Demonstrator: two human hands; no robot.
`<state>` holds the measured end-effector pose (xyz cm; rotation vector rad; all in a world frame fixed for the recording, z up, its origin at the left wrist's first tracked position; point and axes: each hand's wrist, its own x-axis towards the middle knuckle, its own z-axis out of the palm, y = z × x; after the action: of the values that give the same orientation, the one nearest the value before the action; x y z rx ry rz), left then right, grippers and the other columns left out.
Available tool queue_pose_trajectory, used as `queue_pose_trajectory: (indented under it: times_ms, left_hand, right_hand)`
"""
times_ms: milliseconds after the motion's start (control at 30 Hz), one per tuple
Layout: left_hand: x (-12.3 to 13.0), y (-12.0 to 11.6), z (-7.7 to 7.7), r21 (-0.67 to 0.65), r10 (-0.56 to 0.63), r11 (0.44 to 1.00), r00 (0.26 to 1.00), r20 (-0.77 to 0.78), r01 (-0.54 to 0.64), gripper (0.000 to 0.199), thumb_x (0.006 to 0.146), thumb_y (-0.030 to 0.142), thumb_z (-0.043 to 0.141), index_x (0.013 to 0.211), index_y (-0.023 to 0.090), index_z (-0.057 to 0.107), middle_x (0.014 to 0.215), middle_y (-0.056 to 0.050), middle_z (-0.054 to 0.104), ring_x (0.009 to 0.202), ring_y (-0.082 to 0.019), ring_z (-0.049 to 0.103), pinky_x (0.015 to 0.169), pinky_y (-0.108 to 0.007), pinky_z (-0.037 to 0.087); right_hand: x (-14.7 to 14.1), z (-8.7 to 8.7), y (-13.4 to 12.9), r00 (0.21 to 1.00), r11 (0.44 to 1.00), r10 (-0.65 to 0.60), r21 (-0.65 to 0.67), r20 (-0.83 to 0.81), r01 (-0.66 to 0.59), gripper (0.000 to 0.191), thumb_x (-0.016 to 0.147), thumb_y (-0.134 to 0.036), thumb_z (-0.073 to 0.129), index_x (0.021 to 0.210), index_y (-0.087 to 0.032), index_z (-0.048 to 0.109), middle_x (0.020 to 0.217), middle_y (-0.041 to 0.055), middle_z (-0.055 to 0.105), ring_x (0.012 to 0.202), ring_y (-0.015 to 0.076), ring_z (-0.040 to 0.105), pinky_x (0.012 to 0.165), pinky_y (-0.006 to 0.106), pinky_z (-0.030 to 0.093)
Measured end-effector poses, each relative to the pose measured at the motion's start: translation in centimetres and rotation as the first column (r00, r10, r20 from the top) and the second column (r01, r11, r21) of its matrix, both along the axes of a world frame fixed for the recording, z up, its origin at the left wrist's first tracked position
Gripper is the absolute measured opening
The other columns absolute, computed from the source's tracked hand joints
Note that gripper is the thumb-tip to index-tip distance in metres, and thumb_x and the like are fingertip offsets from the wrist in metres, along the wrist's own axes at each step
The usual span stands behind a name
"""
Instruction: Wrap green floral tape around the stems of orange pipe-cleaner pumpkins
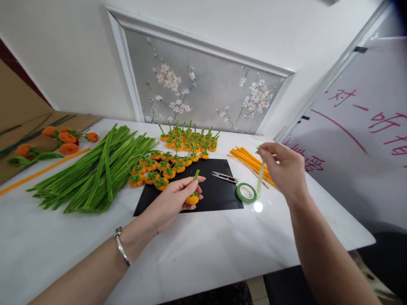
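Over the black mat (219, 199), my left hand (176, 192) is closed on a small orange pipe-cleaner pumpkin (192, 198) whose green stem points up. My right hand (282, 167) is raised to the right, thumb and fingers pinching the end of a pale green floral tape strip (260, 182). The strip hangs down beside the green tape roll (246, 193), which lies on the table at the mat's right edge. Thread snips (224, 176) lie on the mat between my hands. Finished pumpkins (161, 183) stand in rows on and behind the mat.
Green pipe cleaners (92, 178) form a large pile on the left, with one long orange pipe cleaner (44, 171) beside it. More orange pipe cleaners (251, 161) lie behind my right hand. Orange flowers (67, 137) rest at the far left. A whiteboard (359, 127) stands to the right.
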<state>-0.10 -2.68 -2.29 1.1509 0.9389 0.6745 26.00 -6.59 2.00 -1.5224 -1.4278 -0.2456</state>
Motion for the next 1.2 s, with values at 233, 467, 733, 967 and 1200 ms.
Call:
queue_pose_trajectory:
  times_ms: [233, 467, 733, 967, 1200]
  left_hand:
    - [-0.1, 0.1, 0.6, -0.062, 0.018, 0.998, 1.0, 0.026, -0.016, 0.032, 0.084, 0.03, 0.059, 0.113, 0.021, 0.066, 0.089, -0.004, 0.059, 0.075, -0.011, 0.055, 0.064, -0.022, 0.046]
    - [-0.8, 0.5, 0.5, 0.046, -0.011, 0.999, 0.999, 0.043, 0.009, 0.032, 0.081, 0.031, 0.063, 0.111, 0.021, 0.058, 0.081, -0.001, 0.06, 0.072, -0.011, 0.054, 0.059, -0.021, 0.042]
    - [-0.9, 0.0, 1.1, 0.102, 0.023, 0.994, 0.991, 0.129, -0.036, 0.024, 0.082, 0.03, 0.064, 0.077, 0.019, 0.044, 0.075, 0.001, 0.061, 0.068, -0.009, 0.053, 0.052, -0.016, 0.036]
    - [-0.8, -0.6, 1.0, 0.171, -0.073, 0.985, 0.964, 0.256, 0.029, 0.033, 0.088, 0.047, 0.052, 0.081, 0.015, 0.059, 0.077, 0.0, 0.056, 0.066, -0.008, 0.048, 0.056, -0.018, 0.039]
    - [-0.9, 0.0, 0.6, 0.202, 0.001, 0.979, 0.984, 0.176, -0.037, 0.021, 0.085, 0.037, 0.059, 0.078, 0.017, 0.057, 0.071, 0.003, 0.05, 0.062, -0.008, 0.047, 0.055, -0.018, 0.039]
  right_hand:
    - [-1.7, -0.2, 2.1, 0.946, 0.979, 0.202, 0.062, -0.254, -0.193, 0.017, 0.089, -0.036, 0.052, 0.088, -0.019, 0.052, 0.083, 0.0022, 0.066, 0.067, 0.0129, 0.067, 0.065, 0.026, 0.053]
    - [-7.1, -1.4, 2.6, 0.903, 0.911, 0.413, 0.028, -0.119, -0.412, 0.005, 0.092, -0.024, 0.048, 0.09, -0.02, 0.051, 0.073, -0.0022, 0.062, 0.048, 0.0065, 0.05, 0.048, 0.019, 0.04]
    - [-9.8, -4.2, 1.7, 0.89, 0.891, 0.417, 0.111, 0.186, -0.441, 0.012, 0.088, -0.011, 0.051, 0.09, -0.02, 0.059, 0.083, 0.0037, 0.064, 0.074, 0.0135, 0.061, 0.068, 0.024, 0.049]
    - [-9.6, -5.3, 1.2, 0.81, 0.886, 0.286, 0.179, 0.512, -0.427, 0.023, 0.083, -0.002, 0.054, 0.096, -0.02, 0.06, 0.091, 0.0071, 0.068, 0.073, 0.0153, 0.059, 0.067, 0.028, 0.048]
    - [-10.1, -4.7, 1.1, 0.865, 0.872, 0.485, 0.011, 0.128, -0.49, 0.016, 0.085, -0.015, 0.058, 0.1, -0.022, 0.059, 0.099, 0.0069, 0.065, 0.082, 0.0165, 0.061, 0.07, 0.028, 0.05]
